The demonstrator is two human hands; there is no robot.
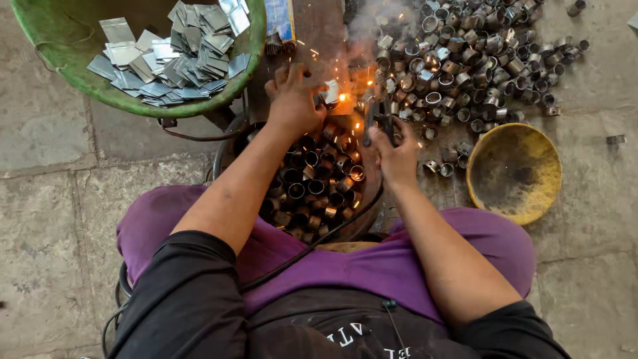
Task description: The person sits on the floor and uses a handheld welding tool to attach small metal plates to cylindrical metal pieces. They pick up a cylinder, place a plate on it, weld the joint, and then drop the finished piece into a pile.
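My left hand (294,98) grips a small bent metal piece (330,92) at a glowing weld spot (343,98), with sparks and smoke rising. My right hand (393,147) is closed around a dark welding electrode holder (379,116), its tip aimed at the glow. A black cable (319,239) runs from the holder down across my lap. Between my knees sits a dark round pan (229,143) filled with several short metal rings (312,183).
A green basin (63,63) at upper left holds several flat metal sheets (176,56). A large heap of metal rings (472,56) covers the floor at upper right. An empty yellow bowl (515,171) lies on the stone floor at right.
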